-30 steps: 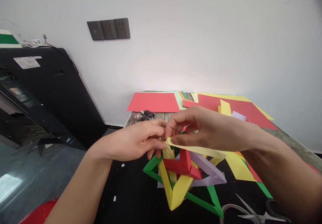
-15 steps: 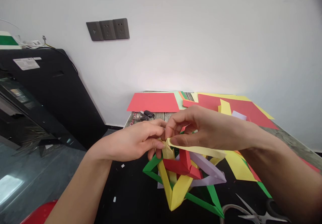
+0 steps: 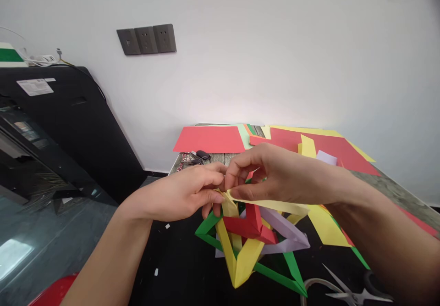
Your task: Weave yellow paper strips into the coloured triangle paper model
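Note:
Both hands meet at the top of a folded-paper star ornament point(image 3: 242, 262), made of interlocking green, yellow, red, lilac and cream strips. My left hand point(image 3: 192, 191) pinches the upper end of a cream paper strip point(image 3: 271, 203) between thumb and fingers. Thumb and fingertips of my right hand point(image 3: 261, 173) press on the same cream strip just to the right, touching my left fingertips. From there the strip runs rightward under my right hand. The exact fold between the fingertips is hidden. Below the hands hang the ornament's pointed corners, over a black surface.
Scissors point(image 3: 354, 294) and a roll of tape point(image 3: 304, 292) lie at the lower right. Red sheets point(image 3: 209, 140) and yellow paper point(image 3: 330, 228) lie on the wooden table. Small black-handled tools point(image 3: 202, 155) sit at its back left. White paper scraps point(image 3: 156, 272) dot the black surface.
Almost nothing differs. Where the fingertips meet, the cream strip's raised end now sits slightly lower and flatter under my right thumb. Both hands keep their places.

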Tool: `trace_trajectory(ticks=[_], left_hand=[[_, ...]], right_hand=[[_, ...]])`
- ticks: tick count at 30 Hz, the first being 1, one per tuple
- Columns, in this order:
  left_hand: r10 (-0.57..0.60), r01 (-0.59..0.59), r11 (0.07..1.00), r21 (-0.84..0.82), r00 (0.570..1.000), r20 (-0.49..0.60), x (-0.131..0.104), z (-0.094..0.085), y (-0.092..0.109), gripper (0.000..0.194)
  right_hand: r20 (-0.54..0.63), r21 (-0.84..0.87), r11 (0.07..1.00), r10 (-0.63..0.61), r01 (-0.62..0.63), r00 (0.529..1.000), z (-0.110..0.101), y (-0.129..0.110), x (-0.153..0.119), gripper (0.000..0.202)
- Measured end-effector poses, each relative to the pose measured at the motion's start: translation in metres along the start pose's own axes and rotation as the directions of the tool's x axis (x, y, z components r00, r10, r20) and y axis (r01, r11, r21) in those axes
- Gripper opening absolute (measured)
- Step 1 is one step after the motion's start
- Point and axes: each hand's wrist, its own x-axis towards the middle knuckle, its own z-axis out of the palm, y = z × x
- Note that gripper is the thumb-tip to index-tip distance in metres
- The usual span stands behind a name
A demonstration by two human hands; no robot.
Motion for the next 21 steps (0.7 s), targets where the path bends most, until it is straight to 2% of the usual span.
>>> trace_trajectory(ticks=[4, 15, 21], left_hand=[[-0.010, 0.010, 1.000, 0.020, 1.000, -0.003, 0.0003, -0.0002, 0.0018, 0.023], [-0.024, 0.024, 1.000, -0.012, 1.000, 0.004, 0.0019, -0.0011, 0.0034, 0.024], [-0.030, 0.030, 1.000, 0.004, 1.000, -0.008, 0.0012, 0.0003, 0.0058, 0.025]], right_hand=[[-0.006, 0.057, 0.998, -0.014, 0.014, 1.000, -0.0009, -0.0008, 0.0000, 0.007], [-0.040, 0.035, 0.999, 0.018, -0.017, 0.999, -0.0005, -0.0019, -0.0008, 0.012], [-0.015, 0.087, 0.996, 0.018, -0.016, 1.000, -0.0011, 0.0009, 0.0011, 0.014]])
